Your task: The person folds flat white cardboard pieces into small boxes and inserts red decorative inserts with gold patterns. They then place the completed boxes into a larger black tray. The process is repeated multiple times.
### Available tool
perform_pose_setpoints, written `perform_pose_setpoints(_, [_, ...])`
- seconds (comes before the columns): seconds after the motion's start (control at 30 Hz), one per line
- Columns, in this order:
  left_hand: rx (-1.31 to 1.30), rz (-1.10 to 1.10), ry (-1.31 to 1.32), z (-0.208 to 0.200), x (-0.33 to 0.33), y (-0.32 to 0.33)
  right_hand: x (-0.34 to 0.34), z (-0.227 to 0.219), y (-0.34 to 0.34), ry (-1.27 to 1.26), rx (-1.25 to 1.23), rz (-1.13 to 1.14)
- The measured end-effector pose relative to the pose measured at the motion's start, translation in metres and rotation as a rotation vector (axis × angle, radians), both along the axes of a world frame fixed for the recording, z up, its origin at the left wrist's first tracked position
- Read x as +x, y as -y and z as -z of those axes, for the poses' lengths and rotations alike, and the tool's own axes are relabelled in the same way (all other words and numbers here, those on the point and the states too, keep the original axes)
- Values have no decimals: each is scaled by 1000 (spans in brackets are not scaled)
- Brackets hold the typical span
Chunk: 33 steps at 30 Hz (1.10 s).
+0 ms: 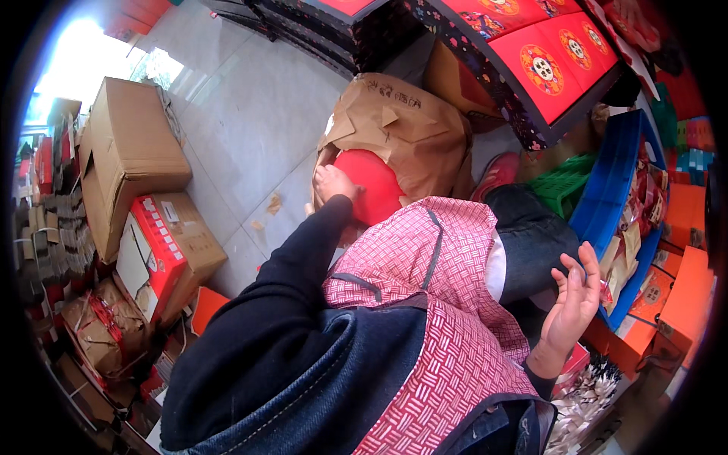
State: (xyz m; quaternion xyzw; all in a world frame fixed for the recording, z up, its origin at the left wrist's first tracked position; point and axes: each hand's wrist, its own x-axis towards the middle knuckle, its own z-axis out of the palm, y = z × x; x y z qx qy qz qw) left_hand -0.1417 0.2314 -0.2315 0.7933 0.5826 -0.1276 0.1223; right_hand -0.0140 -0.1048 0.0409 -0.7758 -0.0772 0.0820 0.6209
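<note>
A large bundle in brown wrapping paper (409, 114) stands on the floor in front of my knees, torn open on its near side. Smooth red paper or card (370, 186), rounded in outline, shows through the opening. My left hand (334, 183) is at the left edge of the opening, its fingers curled over the edge of the red material; what lies under the fingers is hidden. Off to the right, my right hand (574, 303) is raised with palm up and fingers apart, holding nothing, near a blue plastic crate (613, 193) of packets.
Cardboard boxes (140, 140) and a red-and-white carton (155, 254) stand at left, beside stacked flat card (61, 235). Black patterned display trays with red packets (542, 72) reach in from the upper right. A green basket (560, 184) and orange boxes (686, 296) are at right.
</note>
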Motion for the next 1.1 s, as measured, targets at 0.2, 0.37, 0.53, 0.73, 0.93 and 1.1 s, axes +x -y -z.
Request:
perform_pose_setpoints(0.2, [-638, -165, 292, 20, -24, -44, -2, -4, 5, 35, -15, -5])
perform_pose_setpoints(0.37, [-1156, -236, 806, 4, -40, -51, -6, -2, 12, -11, -11, 0])
perform_pose_setpoints(0.53, [-1254, -320, 856, -68, -24, -107, -11, -5, -2, -46, -9, -45])
perform_pose_setpoints(0.73, [-1242, -340, 1037, -139, -2, -101, -3, -17, -77, 422, -298, -676])
perform_pose_setpoints(0.93, [-1548, -314, 1242, -147, -11, -61, -28, 52, -179, 1005, -956, -690])
perform_pose_setpoints(1.1, [-1430, -259, 1336, -202, -45, -41, -29, 46, -174, 853, -693, -836])
